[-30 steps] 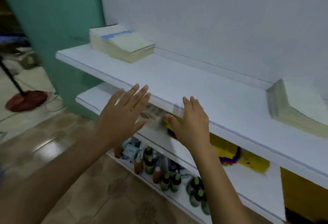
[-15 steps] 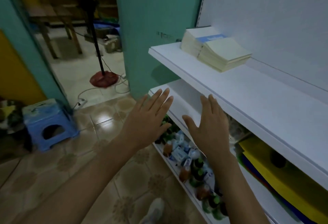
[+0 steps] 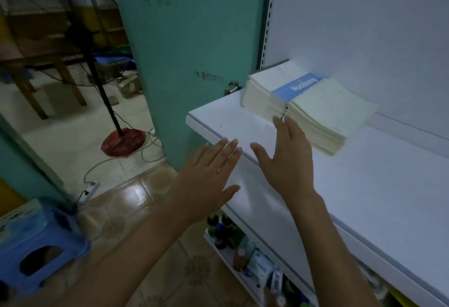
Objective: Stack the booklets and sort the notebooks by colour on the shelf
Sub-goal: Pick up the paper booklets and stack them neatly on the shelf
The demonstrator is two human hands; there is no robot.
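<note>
Two piles of cream booklets (image 3: 313, 110) sit side by side at the left end of the white top shelf (image 3: 364, 185), close to the back panel and beside the teal wall (image 3: 189, 39). Both piles are thick, with pale, plain covers; one booklet with a blue band and white lettering shows between them, lying on the left pile and tucked partly under the right one. The right pile is fanned slightly, its page edges stepped toward the shelf's front. Their long axis runs diagonally, from the shelf's left end back toward the right, so the near corners point at the hands.

The left hand (image 3: 209, 175) is spread flat, fingers straight, empty, over the shelf's front edge. The right hand (image 3: 289, 161) is likewise open and empty, palm down above the shelf, its fingertips (image 3: 286, 122) at the near edge of the piles; I cannot tell whether they touch.
</note>
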